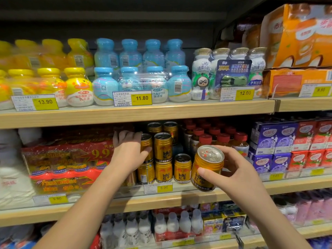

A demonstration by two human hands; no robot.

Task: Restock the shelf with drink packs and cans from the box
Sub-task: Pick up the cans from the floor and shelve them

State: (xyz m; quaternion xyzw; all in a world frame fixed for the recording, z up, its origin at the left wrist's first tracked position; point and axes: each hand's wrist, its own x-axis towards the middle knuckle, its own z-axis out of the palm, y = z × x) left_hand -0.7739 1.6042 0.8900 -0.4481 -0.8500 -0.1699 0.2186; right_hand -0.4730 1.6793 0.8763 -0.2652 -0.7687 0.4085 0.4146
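Centre frame, middle shelf (179,200): your left hand (128,150) clasps a stacked can (148,141); your right hand (235,169) grips another gold can (209,159), unplaced. Stacking looks partway; box unseen.

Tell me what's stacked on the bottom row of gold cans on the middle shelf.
Two more gold cans: the left upper can, gripped by the left hand, and the second upper can beside it. The rightmost bottom can carries none. Whatever supports the rear cans is hidden.
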